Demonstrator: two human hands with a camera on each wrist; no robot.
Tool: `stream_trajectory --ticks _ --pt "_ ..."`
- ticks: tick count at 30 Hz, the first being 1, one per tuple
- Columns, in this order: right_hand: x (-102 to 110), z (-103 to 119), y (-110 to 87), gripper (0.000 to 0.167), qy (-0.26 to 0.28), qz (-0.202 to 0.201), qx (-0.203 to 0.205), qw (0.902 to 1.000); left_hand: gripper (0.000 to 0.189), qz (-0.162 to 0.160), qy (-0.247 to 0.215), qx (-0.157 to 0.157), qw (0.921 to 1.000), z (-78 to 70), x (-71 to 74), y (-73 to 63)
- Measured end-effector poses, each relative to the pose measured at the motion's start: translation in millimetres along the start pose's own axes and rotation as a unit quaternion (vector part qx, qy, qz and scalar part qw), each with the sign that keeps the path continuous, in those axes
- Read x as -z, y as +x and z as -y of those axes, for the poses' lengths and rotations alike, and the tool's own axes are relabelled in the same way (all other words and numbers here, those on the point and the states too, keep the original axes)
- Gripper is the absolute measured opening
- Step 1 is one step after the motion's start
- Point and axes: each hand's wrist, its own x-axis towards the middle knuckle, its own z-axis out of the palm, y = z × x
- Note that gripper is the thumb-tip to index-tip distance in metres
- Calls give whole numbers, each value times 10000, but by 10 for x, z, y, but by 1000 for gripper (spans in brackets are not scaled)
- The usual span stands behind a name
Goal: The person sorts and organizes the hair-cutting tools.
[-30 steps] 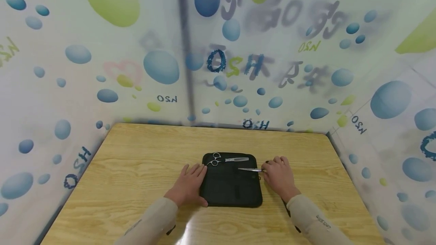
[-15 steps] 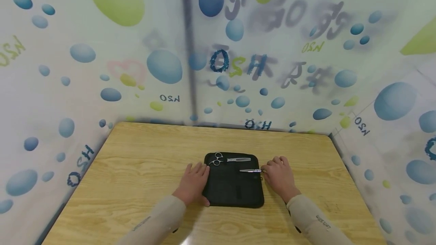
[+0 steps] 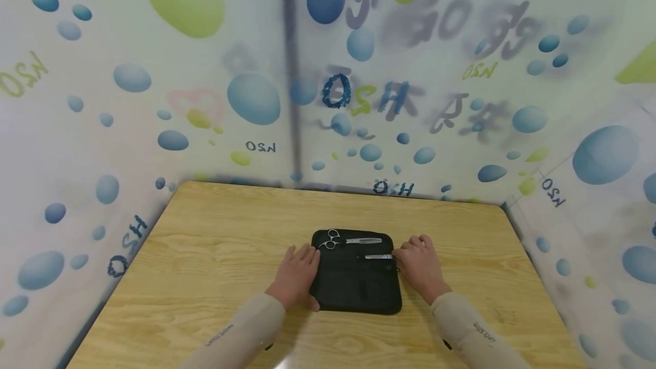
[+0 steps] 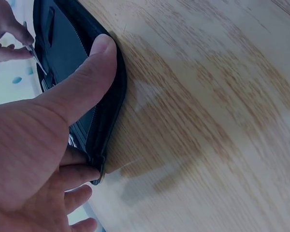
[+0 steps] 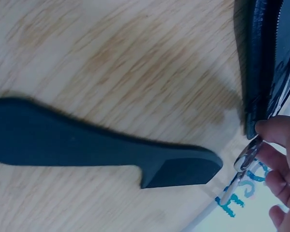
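A black zip case point(image 3: 353, 292) lies open on the table. Across its upper part rests a pair of silver thinning scissors point(image 3: 364, 241), finger rings to the left. My left hand point(image 3: 294, 275) rests along the case's left edge, fingers extended, thumb point(image 4: 104, 46) pressing on the near rim in the left wrist view. At the right edge, my right hand point(image 3: 422, 266) pinches a second pair of scissors point(image 3: 378, 257) by the handles. Their blades reach leftward over the case, and the fingers partly cover the rings point(image 5: 246, 154).
On the wooden table point(image 3: 230, 232), a flat dark object point(image 5: 87, 140) with a rounded end and a stepped end shows in the right wrist view. My arm hides it in the head view. A bubble-patterned wall point(image 3: 256, 101) borders the table's far edge.
The right hand has edged left toward the case with its scissors, and less of the blades shows now. The left hand stays at the case's edge. The head view has turned slightly left.
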Motion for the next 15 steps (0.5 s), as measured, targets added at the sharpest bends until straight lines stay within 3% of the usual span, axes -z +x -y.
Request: stream_trajectory --ticks 8,15 --pt "15 54 61 12 -185 211 -30 9996 117 141 92 50 9998 -8 -4 40" --pt "3 93 87 11 -106 138 46 9998 117 185 58 95 9998 -17 -7 39"
